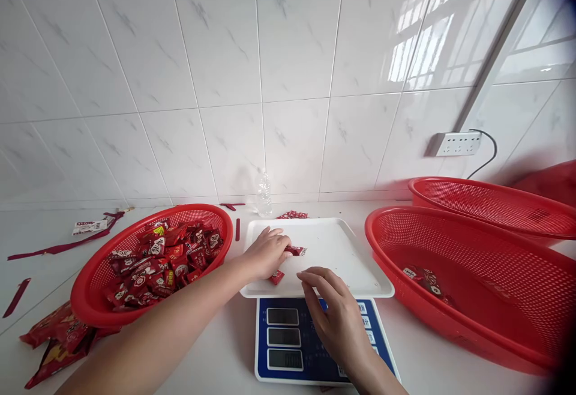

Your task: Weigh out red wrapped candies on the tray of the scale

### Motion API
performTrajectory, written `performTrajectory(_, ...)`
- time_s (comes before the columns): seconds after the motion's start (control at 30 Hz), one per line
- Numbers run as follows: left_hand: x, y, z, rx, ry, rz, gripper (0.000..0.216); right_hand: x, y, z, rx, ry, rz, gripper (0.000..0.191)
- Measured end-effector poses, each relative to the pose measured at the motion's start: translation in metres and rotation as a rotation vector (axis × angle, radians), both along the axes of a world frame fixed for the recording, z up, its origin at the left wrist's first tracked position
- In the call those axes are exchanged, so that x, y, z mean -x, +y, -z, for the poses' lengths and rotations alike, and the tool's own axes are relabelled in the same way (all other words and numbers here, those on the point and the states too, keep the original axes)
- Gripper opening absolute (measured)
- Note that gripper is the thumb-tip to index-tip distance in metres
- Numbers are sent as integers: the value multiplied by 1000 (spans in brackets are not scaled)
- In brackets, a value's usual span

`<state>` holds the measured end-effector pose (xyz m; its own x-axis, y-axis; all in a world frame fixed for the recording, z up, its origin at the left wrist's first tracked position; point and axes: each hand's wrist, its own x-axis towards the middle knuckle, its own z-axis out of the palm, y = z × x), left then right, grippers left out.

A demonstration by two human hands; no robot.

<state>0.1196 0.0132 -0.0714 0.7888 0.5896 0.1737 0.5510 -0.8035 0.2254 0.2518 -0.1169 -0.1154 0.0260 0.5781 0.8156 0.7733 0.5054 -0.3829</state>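
A white tray (342,251) rests on a blue-faced electronic scale (288,347). My left hand (265,254) lies over the tray's left part, its fingers closed on small red candy packets (296,251); one more red packet (276,277) lies just below it. Over the tray's front edge and the scale panel hovers my right hand (335,311), fingers slightly bent and apart, holding nothing. To the left of the tray, a round red basket (90,287) is heaped with several red packets.
A large red basket (472,299) at the right holds a few packets, another red basket (495,206) behind it. A clear plastic bottle (264,194) stands by the tiled wall. Red wrappers (56,338) and strips lie at the left. A socket strip (454,143) hangs on the wall.
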Motion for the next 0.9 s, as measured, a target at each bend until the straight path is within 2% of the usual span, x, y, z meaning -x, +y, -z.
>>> performTrajectory(0.23,0,-4,-5,-38,-122,23,21,-2,1,3,17,4,55,21)
performTrajectory(0.4,4,-28,-22,-27,-300,47,32,0,-4,3,55,203,57,36)
performTrajectory(0.5,9,-54,-34,134,-427,100,36,0,-8,-1,54,407,-74,41)
performTrajectory(0.6,13,-77,-41,364,-482,155,36,-2,-12,-8,65,543,-195,31)
performTrajectory(0.67,15,-87,-42,425,-462,186,37,-3,-15,-12,113,515,-216,28)
performTrajectory(0.77,15,-95,-38,452,-496,199,35,-4,-18,-14,171,431,-202,39)
performTrajectory(0.9,15,-100,-32,576,-611,194,26,-5,-20,-11,160,389,-203,36)
